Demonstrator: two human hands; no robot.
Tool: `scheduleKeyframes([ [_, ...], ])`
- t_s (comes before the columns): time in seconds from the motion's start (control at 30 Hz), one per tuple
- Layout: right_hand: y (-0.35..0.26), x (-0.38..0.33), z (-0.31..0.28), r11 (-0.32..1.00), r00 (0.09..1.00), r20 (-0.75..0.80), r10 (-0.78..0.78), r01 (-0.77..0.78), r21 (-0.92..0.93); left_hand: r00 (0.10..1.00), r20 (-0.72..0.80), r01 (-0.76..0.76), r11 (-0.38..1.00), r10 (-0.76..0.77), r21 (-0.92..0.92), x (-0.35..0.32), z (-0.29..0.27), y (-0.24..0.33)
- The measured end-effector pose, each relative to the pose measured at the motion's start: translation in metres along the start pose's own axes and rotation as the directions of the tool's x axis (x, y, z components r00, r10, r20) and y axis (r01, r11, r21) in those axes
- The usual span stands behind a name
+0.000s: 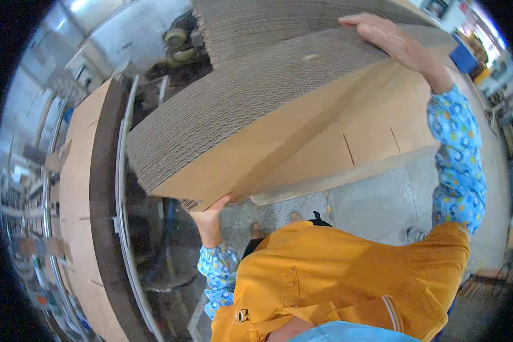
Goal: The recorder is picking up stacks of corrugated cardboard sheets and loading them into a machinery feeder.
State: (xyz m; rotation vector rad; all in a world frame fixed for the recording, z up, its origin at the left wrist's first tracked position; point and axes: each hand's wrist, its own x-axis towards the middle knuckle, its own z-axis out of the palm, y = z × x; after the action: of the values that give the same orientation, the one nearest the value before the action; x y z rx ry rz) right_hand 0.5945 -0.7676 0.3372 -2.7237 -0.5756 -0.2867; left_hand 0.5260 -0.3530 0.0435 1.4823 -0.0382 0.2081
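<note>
A thick stack of brown corrugated cardboard sheets (302,128) stands tilted in front of me, its grey fluted edges facing up. At its lower left corner, my left hand (209,215) grips the sheets, thumb against the near face and the other fingers hidden beneath. My right hand (390,43) rests on the upper edge near the far right end, fingers stretched out and together. Narrow slots show in the lower part of the cardboard face. Blue patterned sleeves cover both my forearms.
Another tall cardboard stack (256,28) stands just behind. To the left, a metal rail (121,165) runs beside a long pile of cardboard (77,188), with machine frames beyond. A blue box (463,58) sits at the far right. Grey floor (370,196) shows below the sheets.
</note>
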Motion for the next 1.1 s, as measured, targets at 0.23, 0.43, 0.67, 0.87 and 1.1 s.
scheduleKeyframes([
  [0.23, 0.056, -0.095, 0.01, 0.99, 0.63, -0.768, 0.112, -0.007, 0.138, 0.994, -0.109, -0.017, 0.996, 0.008, -0.09, -0.011, 0.018, 0.024],
  [0.43, 0.214, -0.204, 0.173, 0.422, 0.065, -0.421, 0.905, -0.013, 0.906, 0.96, -0.204, -0.194, 0.981, 0.193, 0.019, -0.006, 0.031, 0.039],
  [0.67, 0.346, -0.237, 0.287, -0.22, 0.065, 0.211, 0.975, 0.22, 0.95, 0.801, -0.552, -0.206, 0.972, 0.234, 0.113, -0.054, 0.028, 0.061],
  [0.87, 0.386, -0.24, 0.291, -0.265, 0.391, 0.003, 0.921, 0.618, 0.74, 0.668, -0.691, -0.205, 0.961, 0.276, 0.186, -0.106, 0.014, 0.052],
  [1.1, 0.351, -0.269, 0.3, -0.126, 0.369, -0.047, 0.928, 0.429, 0.894, 0.778, -0.544, -0.189, 0.942, 0.315, 0.276, -0.172, 0.019, 0.052],
])
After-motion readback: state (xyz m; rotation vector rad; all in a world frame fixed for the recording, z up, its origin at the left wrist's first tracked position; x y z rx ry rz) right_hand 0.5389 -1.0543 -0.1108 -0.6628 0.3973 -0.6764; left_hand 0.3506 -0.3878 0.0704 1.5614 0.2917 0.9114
